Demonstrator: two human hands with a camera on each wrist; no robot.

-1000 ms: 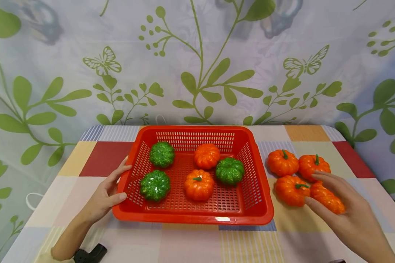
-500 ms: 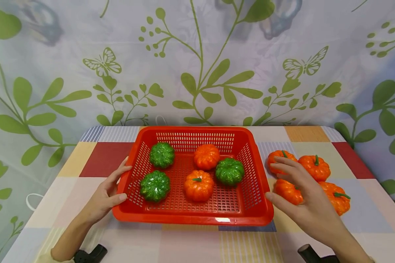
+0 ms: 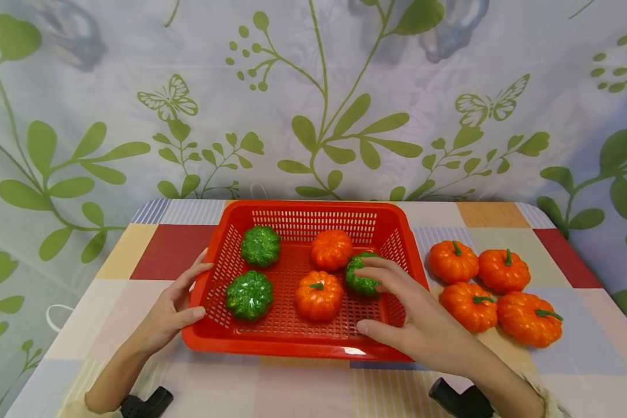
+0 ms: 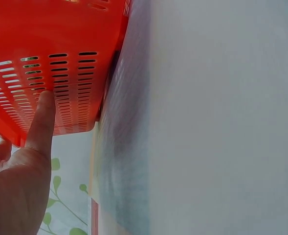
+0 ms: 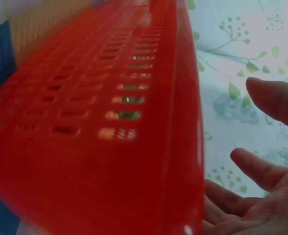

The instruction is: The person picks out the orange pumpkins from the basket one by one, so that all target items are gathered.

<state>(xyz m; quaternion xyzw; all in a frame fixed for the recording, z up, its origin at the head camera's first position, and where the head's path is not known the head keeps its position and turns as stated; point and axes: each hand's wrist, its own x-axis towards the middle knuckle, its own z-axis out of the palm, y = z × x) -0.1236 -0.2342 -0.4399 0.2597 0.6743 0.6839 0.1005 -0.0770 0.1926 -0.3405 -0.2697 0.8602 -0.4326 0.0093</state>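
A red slotted plastic basket [image 3: 271, 343] stands on the table, holding three green toy pumpkins and two orange ones. My left hand [image 3: 169, 313] holds its left side, thumb and fingertips at the rim. In the left wrist view one finger [image 4: 42, 117] presses against the slotted outer wall. My right hand [image 3: 415, 316] reaches over the right rim, fingers spread and loosely bent, with nothing in its grasp. Its fingertips overlap the rightmost green pumpkin [image 3: 357, 276], partly hiding it. The orange pumpkins in the basket are a front one [image 3: 319, 299] and a rear one [image 3: 331, 249].
Several orange toy pumpkins [image 3: 529, 319] sit grouped right of the basket. Two green pumpkins [image 3: 249, 295] lie in the basket's left half. A patchwork cloth [image 3: 287, 386] covers the table, and a leaf-patterned curtain [image 3: 271, 104] hangs behind it.
My right hand has moved left, from over the orange pumpkins on the table to above the basket's right part. The front right orange pumpkin stands more upright. My left hand stays put.
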